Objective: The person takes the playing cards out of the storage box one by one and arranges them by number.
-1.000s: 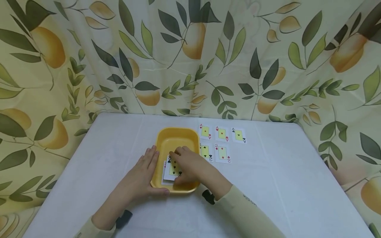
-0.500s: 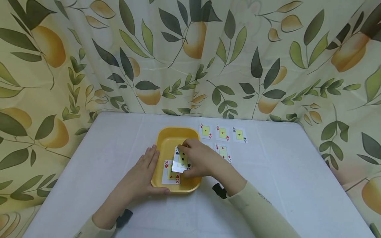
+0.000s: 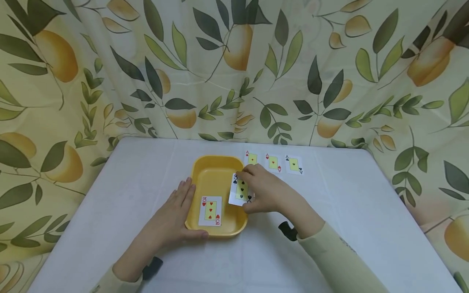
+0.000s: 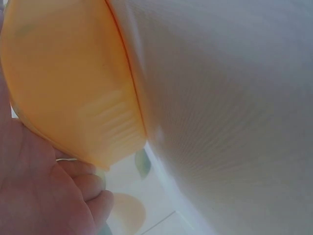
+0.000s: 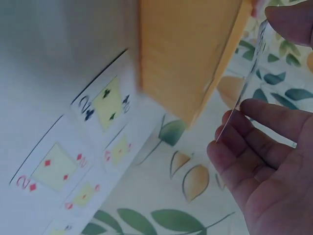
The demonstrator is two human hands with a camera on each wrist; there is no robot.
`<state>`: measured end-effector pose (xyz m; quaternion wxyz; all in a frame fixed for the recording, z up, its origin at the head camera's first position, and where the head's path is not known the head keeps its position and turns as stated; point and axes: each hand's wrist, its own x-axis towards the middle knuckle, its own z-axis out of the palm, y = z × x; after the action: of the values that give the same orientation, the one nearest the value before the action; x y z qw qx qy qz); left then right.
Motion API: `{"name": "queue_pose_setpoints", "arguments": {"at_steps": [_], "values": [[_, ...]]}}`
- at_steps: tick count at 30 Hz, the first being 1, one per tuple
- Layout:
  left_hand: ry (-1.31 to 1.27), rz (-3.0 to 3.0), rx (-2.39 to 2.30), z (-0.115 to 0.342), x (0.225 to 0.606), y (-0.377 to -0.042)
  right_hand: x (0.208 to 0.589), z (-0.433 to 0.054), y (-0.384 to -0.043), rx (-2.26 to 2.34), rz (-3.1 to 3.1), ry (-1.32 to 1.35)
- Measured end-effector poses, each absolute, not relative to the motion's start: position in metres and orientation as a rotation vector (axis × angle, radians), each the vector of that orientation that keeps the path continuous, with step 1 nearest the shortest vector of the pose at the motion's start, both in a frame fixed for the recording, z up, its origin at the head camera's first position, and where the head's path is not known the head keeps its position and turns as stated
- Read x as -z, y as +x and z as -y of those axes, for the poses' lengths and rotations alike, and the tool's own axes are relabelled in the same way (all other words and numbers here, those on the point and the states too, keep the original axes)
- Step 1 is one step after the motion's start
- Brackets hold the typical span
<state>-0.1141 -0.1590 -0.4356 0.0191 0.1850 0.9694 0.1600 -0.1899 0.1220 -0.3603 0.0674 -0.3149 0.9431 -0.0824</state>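
Observation:
A yellow plastic tray (image 3: 214, 175) stands on the table. My left hand (image 3: 172, 217) rests along its left side, fingers straight against the rim and thumb at the front corner. Inside the tray, face up, lies a three of hearts (image 3: 210, 211). Over the tray's right rim my right hand (image 3: 269, 193) holds a three of spades (image 3: 239, 190) by its edges, between thumb and fingertips. The right wrist view shows this card edge-on, raised above the table. Beneath that hand, hidden in the head view, lie a two of clubs (image 5: 106, 100) and a two of diamonds (image 5: 55, 169).
Right of the tray, at the back, an ace of diamonds (image 3: 252, 158), an ace of hearts (image 3: 273, 163) and a black ace (image 3: 294, 164) form a row. The white-covered table (image 3: 348, 203) extends to the right. A fruit-patterned curtain (image 3: 234, 89) hangs behind.
My right hand has lifted the three of spades off the three of hearts and carried it right, to the tray's rim. The three of hearts is now uncovered. My left hand has stayed put.

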Motion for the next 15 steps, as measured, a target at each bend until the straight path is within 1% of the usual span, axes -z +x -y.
{"name": "queue_pose_setpoints", "arguments": {"at_steps": [7,15], "values": [[0.612,-3.026,-0.518,0.160,0.438,-0.114,0.367,-0.149,-0.194,0.286,-2.859,-0.938],[0.614,-3.024,-0.523,0.160,0.438,-0.115,0.374,-0.180,-0.196,0.312,-2.880,-0.831]]}}
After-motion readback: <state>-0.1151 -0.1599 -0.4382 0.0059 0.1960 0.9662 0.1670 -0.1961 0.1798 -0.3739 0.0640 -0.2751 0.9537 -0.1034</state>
